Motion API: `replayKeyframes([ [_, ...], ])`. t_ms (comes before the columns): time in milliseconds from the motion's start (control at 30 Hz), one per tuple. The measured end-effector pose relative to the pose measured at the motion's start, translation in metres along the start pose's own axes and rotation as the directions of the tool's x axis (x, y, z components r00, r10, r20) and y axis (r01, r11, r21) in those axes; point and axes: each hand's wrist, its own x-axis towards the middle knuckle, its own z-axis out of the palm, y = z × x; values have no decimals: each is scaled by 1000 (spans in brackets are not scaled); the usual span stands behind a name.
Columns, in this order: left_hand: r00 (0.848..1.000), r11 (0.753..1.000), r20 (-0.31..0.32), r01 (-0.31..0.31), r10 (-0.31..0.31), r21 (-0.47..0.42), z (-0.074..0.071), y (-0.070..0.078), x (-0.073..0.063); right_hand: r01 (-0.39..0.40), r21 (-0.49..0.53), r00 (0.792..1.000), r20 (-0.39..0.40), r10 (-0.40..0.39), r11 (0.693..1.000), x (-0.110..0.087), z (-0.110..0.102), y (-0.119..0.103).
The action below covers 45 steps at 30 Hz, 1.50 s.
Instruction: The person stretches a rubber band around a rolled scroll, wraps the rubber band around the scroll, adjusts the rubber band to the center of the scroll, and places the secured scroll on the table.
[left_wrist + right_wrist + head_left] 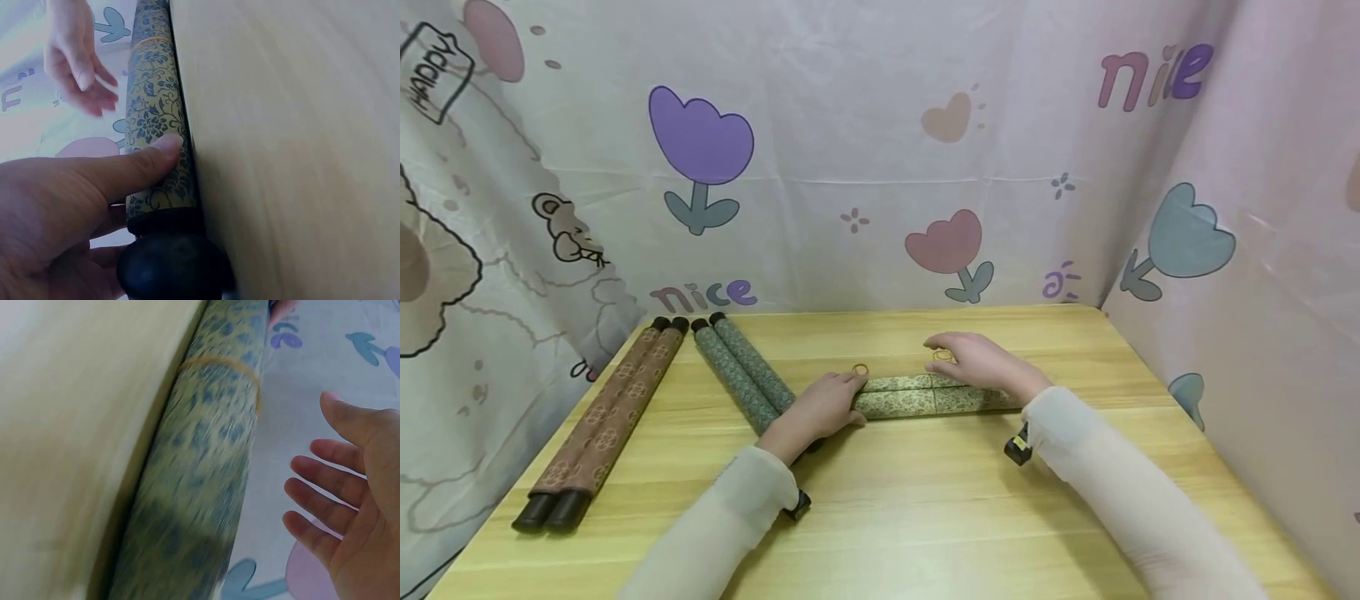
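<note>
Dark blue florals on cream rolls (pixel 891 405), pastel tulips (pixel 700 142) on white cloth (pixel 827 108).
The band (pixel 219 360) is orange; green rolls (pixel 730 375) bear a fine mottle; brown rolls (pixel 628 400), black-ended, carry paler round blossoms; the table (pixel 887 508) is streaky yellow, the sleeves (pixel 722 508) off-white.

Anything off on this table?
Mildly: one loose band lies by the left hand and another by the right hand, both off the yellow scroll, whose middle is banded. The green scroll slants away from the brown scroll, not parallel. No damage or spill visible.
</note>
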Motion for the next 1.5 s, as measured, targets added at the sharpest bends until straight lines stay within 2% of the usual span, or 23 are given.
replayKeyframes([
  [333, 999, 999, -23, 32, -32, -24, 2, 1, 2, 35, 77, 999, 37, -38, 996, 48, 8, -28],
  [500, 999, 1000, -42, 16, -17, -4, 1, 1, 2, 58, 116, 997, 51, -65, 991, 71, 13, -36],
  [800, 998, 1000, -59, 6, -5, 13, -3, 4, -1, 35, 215, 985, 156, -70, 976, 105, 26, -40],
  [967, 999, 1000, -52, 9, -8, 28, -5, 6, 1, -1, 193, 967, 252, -48, 981, 119, 29, -41],
  [1067, 999, 999, -49, 3, -1, 44, -4, 7, 3, -19, 141, 951, 307, -26, 990, 125, 31, -41],
  [1267, 1000, 997, -27, -10, 11, 70, -3, 9, 2, -84, 95, 923, 383, 42, 992, 132, 38, -44],
  [1367, 1000, 997, -18, -15, 16, 73, -3, 7, 0, -104, 57, 916, 395, 73, 993, 138, 44, -48],
  [1500, 999, 997, -30, -32, 34, 65, -5, 3, -2, -115, -38, 923, 366, 121, 993, 144, 50, -54],
])
